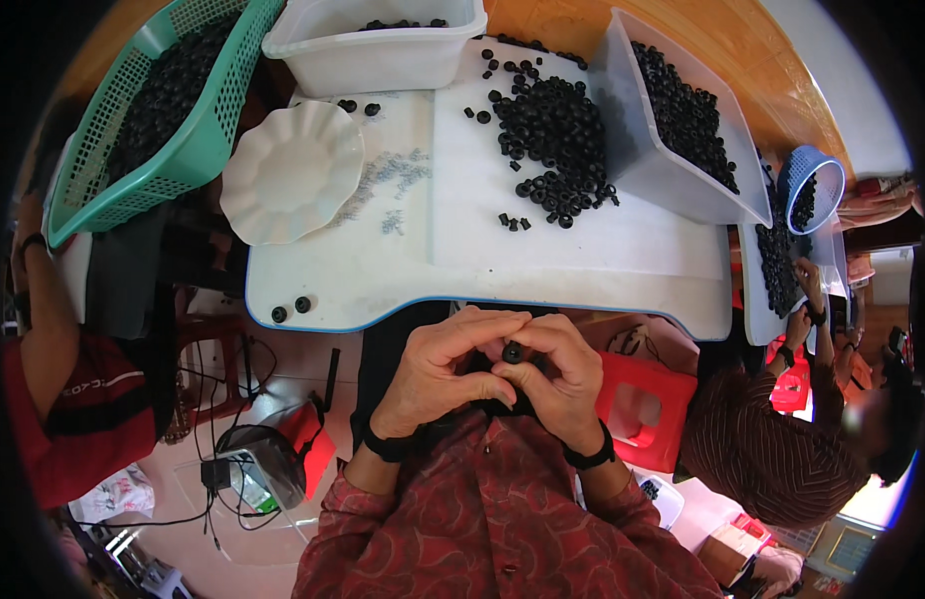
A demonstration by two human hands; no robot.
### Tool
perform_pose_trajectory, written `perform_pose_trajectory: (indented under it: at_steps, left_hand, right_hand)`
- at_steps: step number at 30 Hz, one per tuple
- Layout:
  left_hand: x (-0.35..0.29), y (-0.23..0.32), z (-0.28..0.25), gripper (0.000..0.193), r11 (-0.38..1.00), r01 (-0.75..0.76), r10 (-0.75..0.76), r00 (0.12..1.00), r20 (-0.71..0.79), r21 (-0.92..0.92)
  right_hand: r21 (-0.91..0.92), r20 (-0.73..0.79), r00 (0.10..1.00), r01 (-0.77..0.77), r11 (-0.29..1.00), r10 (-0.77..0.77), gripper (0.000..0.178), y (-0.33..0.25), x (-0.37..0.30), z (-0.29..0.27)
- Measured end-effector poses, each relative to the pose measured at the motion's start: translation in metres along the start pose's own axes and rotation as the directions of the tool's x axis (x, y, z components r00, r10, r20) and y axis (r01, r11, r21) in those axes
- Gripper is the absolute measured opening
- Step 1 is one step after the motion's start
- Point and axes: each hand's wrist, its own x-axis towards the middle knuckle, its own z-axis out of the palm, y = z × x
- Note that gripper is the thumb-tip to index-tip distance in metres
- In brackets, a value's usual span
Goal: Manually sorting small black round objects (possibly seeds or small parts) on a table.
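Both hands meet in front of my body, just off the table's near edge. My right hand (564, 374) pinches a small round black part (512, 352) with a hole in its end, between thumb and forefinger. My left hand (445, 361) curls toward it, its fingers bent and its fingertips against the right hand's; whatever they grip is hidden. Beyond them on the white table (353, 285) lies a heap of similar black parts (552, 125). Two loose black parts (291, 307) sit near the left corner of the table.
A scalloped white plate (293, 175), a green basket (208, 150), a white tub (383, 62) and a translucent bin (642, 150) stand around the table. Red stools (647, 409) are beside me. One person (782, 439) works at right, another (83, 399) sits at left.
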Motion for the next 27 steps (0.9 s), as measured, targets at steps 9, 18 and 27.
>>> perform_pose_trajectory:
  at_steps: [9,18,27]
  left_hand:
    - [0.000,-0.002,0.002,0.068,0.999,-0.030,0.030,1.000,-0.004,0.031]
    - [0.001,-0.003,0.004,0.057,0.995,-0.093,0.091,0.992,-0.083,-0.025]
    - [-0.001,0.005,0.013,0.055,0.935,0.030,-0.082,0.988,-0.133,-0.355]
  right_hand:
    - [0.107,-0.036,0.998,-0.049,0.993,0.053,0.032,0.000,-0.001,0.002]
    - [0.156,-0.053,0.994,-0.090,0.984,0.099,0.029,-0.003,-0.003,0.008]
    - [-0.017,-0.105,0.994,0.007,1.000,-0.009,0.030,-0.001,0.005,0.010]
